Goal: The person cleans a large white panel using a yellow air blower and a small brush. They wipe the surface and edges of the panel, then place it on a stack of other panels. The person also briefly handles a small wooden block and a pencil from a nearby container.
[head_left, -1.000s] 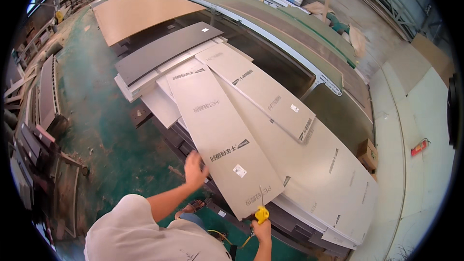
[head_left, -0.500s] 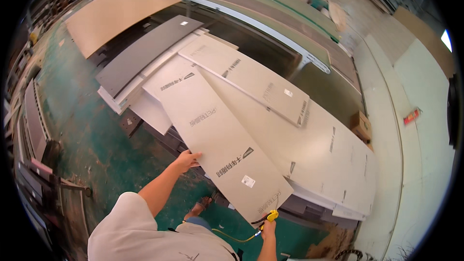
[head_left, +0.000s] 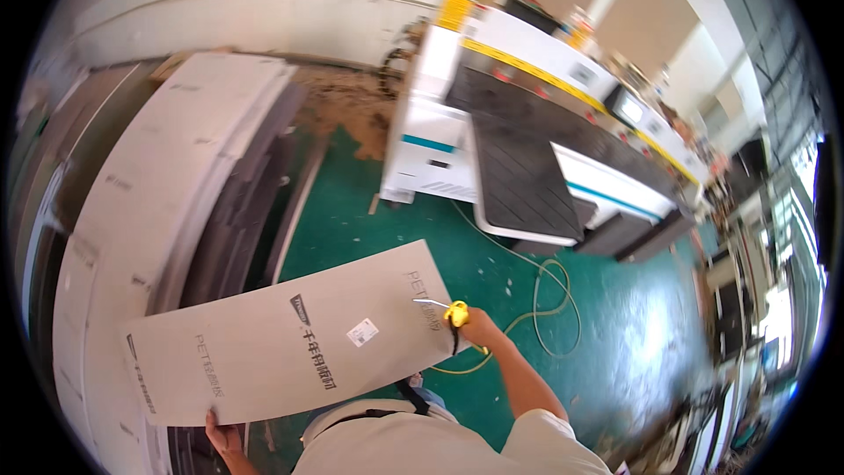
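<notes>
A long pale grey board with dark print and a white label spans the space before my body, lifted off the stack at the left. My left hand grips its near edge toward the left end, thumb on top and the other fingers hidden beneath. At the right end, my right hand is closed round a yellow air blow gun with a thin metal nozzle lying over the board. This hand also appears to hold the board's right edge. From the gun a yellowish hose trails to the floor.
A stack of pale boards lies at the left, darker boards along its side. Ahead stands a long white machine with a black ribbed side table. Hose loops lie on the green floor; more panels lean at the far right.
My view has swung right, from the stack toward the machine. The board has come off the stack and turned crosswise, still held by both hands, with the blow gun in the right.
</notes>
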### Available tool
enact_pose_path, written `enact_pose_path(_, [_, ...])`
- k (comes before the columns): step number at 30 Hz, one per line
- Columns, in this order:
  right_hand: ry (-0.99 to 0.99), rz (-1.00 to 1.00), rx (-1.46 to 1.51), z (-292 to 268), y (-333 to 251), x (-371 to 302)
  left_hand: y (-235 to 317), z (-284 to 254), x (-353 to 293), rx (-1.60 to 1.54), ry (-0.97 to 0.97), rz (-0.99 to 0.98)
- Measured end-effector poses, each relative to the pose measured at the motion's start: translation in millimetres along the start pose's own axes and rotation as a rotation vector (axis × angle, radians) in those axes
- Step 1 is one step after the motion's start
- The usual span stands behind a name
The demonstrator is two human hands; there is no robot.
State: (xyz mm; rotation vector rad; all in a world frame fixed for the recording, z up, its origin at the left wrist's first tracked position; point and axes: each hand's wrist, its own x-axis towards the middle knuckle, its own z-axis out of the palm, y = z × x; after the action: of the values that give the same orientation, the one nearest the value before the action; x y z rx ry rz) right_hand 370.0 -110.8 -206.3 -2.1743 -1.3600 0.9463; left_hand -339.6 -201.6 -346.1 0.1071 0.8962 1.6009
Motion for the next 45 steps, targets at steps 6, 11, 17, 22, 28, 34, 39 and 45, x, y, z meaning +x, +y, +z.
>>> enact_pose_path(6, [0.221, 0.296, 0.14, -136, 123, -81, -83, 222, 14, 0.253, -0.433, -0.242])
enact_pose_path(11, [0.4, 0.401, 0.117, -231, 244, -97, -221, 336, 31, 0.189, -0.503, -0.462])
enact_pose_path(17, [0.419, 0.506, 0.111, -305, 321, -43, -335, 443, 28, 0.121, -0.563, -0.587])
enact_pose_path(22, [0.462, 0.515, 0.042, -357, 376, 23, -425, 493, 49, 0.161, -0.523, -0.601])
enact_pose_path(28, [0.558, 0.45, -0.181, -450, 492, 99, -545, 575, 48, 0.214, -0.501, -0.69])
enact_pose_path(34, [0.667, 0.541, -0.052, -544, 455, 167, -612, 645, 52, 0.696, -0.38, -0.644])
enact_pose_path(39, [0.015, 0.777, 0.546, -614, 478, 120, -649, 715, 37, 1.247, -0.35, -0.511])
enact_pose_path(45, [0.516, 0.232, 1.767, -567, 476, 125, -657, 714, 40, 1.628, -0.025, -0.111])
